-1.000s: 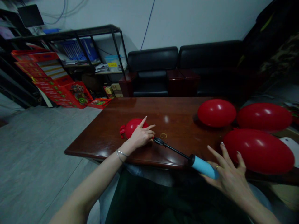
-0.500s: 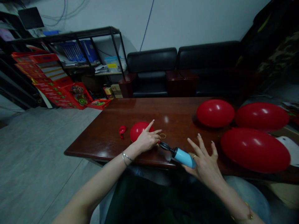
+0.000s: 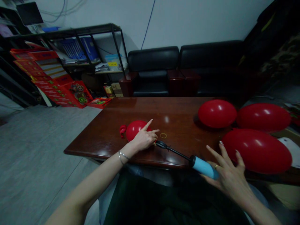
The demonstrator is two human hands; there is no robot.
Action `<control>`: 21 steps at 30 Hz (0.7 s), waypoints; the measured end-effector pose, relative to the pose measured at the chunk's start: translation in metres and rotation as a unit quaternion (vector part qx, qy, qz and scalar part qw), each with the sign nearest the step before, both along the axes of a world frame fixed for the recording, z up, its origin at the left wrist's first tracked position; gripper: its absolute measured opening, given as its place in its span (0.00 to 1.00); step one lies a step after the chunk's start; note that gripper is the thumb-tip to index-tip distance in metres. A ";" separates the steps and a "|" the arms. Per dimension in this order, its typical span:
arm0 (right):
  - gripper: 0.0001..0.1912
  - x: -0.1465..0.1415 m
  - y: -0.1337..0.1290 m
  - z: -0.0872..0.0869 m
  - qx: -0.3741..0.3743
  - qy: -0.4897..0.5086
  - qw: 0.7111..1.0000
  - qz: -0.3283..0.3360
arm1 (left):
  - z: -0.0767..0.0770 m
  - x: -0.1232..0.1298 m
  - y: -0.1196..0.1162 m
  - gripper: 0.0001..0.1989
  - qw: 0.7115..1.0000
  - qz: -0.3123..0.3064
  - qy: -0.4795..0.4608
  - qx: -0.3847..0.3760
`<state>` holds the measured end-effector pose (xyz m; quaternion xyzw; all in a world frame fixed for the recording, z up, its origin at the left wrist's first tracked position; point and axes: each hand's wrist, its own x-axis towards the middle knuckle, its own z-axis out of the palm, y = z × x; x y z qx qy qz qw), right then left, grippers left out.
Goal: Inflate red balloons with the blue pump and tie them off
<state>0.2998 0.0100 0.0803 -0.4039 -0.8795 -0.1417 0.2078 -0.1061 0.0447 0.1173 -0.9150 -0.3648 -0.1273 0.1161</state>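
A small, partly inflated red balloon [image 3: 134, 128] lies under my left hand [image 3: 144, 139]. That hand pinches the balloon's neck at the tip of a hand pump, with some fingers stretched out; the neck itself is hidden. My right hand [image 3: 231, 176] grips the light blue barrel of the balloon pump [image 3: 203, 167] between thumb and lower fingers, its other fingers spread. Between barrel and black front end, the pump's thin black rod shows at length. A limp red balloon [image 3: 122, 130] touches or nearly touches the inflated one's left side. Just right of my left fingers lies a yellow rubber band [image 3: 163, 135].
Three big red balloons, among them the nearest one [image 3: 256, 151], crowd the right of the brown wooden table [image 3: 98, 131]. A white object [image 3: 286, 150] sits behind them. Beyond the table stand black armchairs [image 3: 153, 57], a metal shelf [image 3: 93, 30] and stacked red boxes [image 3: 50, 84].
My right hand has drawn the blue barrel right and towards me, so the pump's rod is exposed. My left hand and the balloon have shifted slightly left, closer to the limp balloon.
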 end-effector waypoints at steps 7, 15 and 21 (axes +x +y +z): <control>0.18 -0.055 0.008 0.003 0.020 -0.001 1.000 0.021 | -0.005 0.028 -0.002 0.13 1.000 -0.024 0.010 0.013; 0.20 -0.061 0.001 -0.007 0.000 0.036 0.999 0.000 | -0.003 0.023 0.001 0.06 1.000 -0.013 0.024 -0.006; 0.24 -0.014 -0.005 -0.014 -0.006 0.041 0.999 -0.020 | -0.002 0.010 0.003 0.05 1.000 0.006 0.010 -0.014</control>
